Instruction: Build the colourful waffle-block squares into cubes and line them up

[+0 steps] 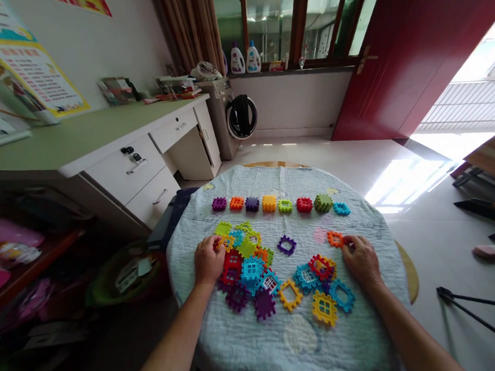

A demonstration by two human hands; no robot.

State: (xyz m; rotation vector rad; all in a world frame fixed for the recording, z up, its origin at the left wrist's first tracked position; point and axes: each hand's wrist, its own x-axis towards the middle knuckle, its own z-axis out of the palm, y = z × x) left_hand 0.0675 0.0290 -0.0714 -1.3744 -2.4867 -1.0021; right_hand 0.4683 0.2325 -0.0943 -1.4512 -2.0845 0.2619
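A pile of colourful interlocking square plastic tiles [253, 267] lies on a round table covered with a pale quilted cloth [292, 340]. My left hand [208, 260] rests on the pile's left edge, fingers curled on an orange tile [225, 242]. My right hand [361, 258] is at the pile's right side, fingertips pinching a small orange tile [335, 238]. Farther back, a row of several assembled tile cubes [280, 204] runs across the cloth. A single purple frame tile [286, 245] lies between the hands.
A pale green desk with white drawers [131, 159] stands to the left, shelves with clutter below it. A washing machine [236, 115] sits by the window. A red door [411, 49] is at the right, with tripod legs [476, 311] on the floor.
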